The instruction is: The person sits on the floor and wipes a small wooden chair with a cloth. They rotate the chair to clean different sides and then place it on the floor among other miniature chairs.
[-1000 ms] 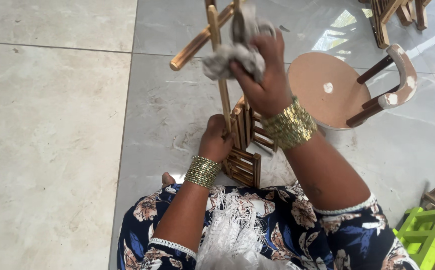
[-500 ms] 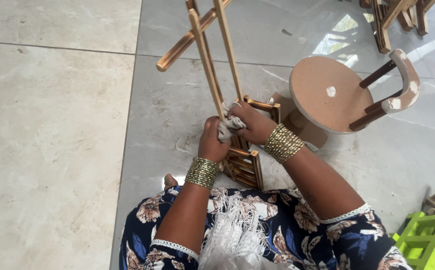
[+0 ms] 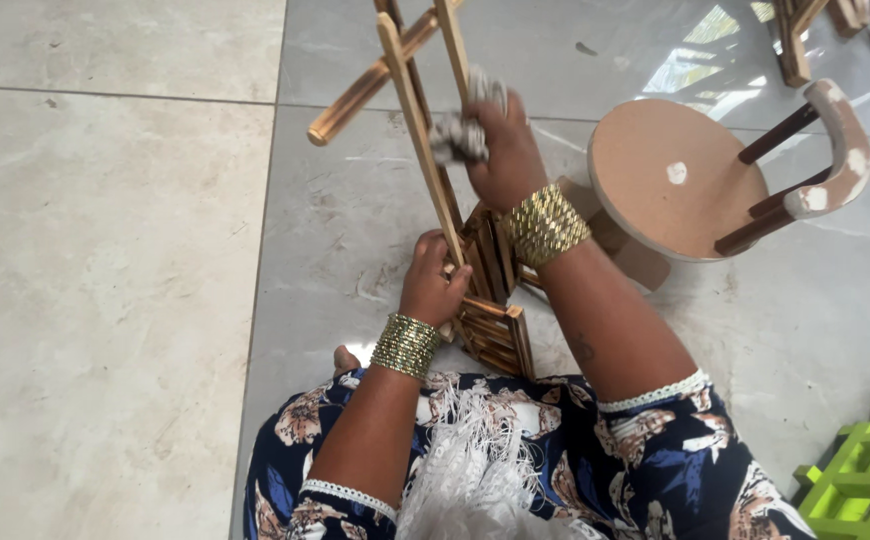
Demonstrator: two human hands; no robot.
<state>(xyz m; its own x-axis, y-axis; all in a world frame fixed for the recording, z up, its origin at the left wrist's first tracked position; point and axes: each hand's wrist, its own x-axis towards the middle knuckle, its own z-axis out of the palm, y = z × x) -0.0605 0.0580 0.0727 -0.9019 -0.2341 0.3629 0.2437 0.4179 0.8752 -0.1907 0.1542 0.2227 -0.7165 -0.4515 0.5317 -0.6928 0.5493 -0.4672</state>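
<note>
Right now my left hand (image 3: 433, 285) is closed around the low end of a wooden frame (image 3: 425, 150) standing on the tiled floor (image 3: 105, 300), while my right hand (image 3: 500, 150) pinches a grey rag (image 3: 455, 135) against its slats. It looks light and stiff, splintery perhaps (best gripped low). No labels show; a round stool (image 3: 670, 180) lies beside it.

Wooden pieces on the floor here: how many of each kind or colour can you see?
Slatted bare-wood frame, gripped by the left hand and rubbed by the right hand with a grey cloth: 1
Round-seated small chair: 1
Green wooden piece, cut off at the edge: 1
Bare-wood pieces at the top edge, partly shown: at least 1
Total: at least 4
</note>
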